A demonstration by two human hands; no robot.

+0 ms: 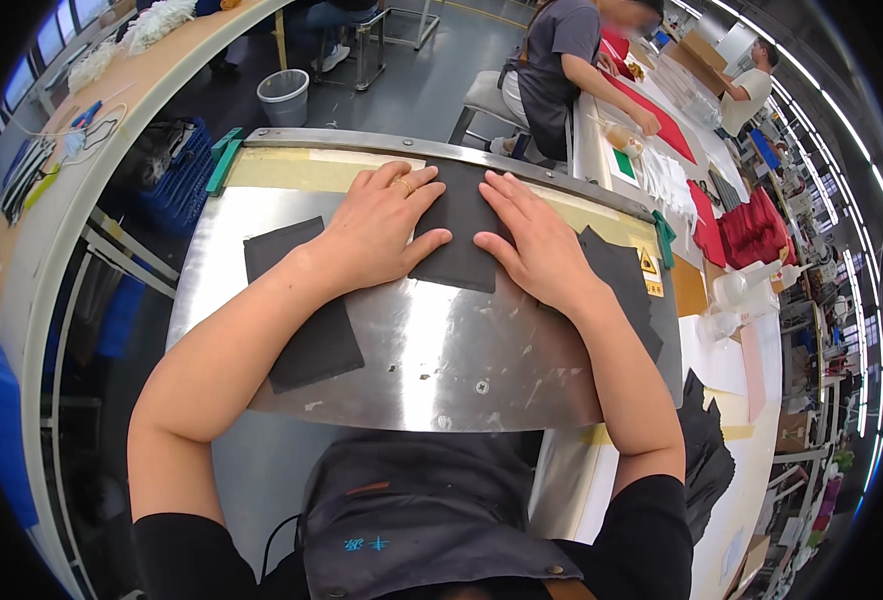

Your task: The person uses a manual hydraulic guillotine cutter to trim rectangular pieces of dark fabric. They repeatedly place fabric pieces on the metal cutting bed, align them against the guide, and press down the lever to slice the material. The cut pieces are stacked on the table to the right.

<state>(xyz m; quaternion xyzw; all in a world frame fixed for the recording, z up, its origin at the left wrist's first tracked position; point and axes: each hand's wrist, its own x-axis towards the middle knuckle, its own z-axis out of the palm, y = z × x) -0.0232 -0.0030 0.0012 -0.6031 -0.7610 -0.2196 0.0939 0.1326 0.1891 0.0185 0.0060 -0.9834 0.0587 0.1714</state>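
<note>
A black flat rectangular piece [459, 235], perhaps leather or fabric, lies on the metal work plate [432, 360], its far end at the metal bar [327, 140]. My left hand [382, 225] rests on its left edge, fingers stretched out. On the opposite edge my right hand [534, 232] lies with its fingers extended and thumb apart. Neither hand grips anything. Another black rectangular piece [317, 345] lies under my left forearm. Beside my right wrist are more overlapping black pieces [624, 285], partly hidden by my arm.
Green clamps [224, 160] sit at the bar's ends. Crumpled black material [704, 455] lies on the table to the right, below clear plastic bottles [737, 290]. A co-worker [552, 75] sits beyond, near red material [662, 120]. A blue crate [177, 170] stands left.
</note>
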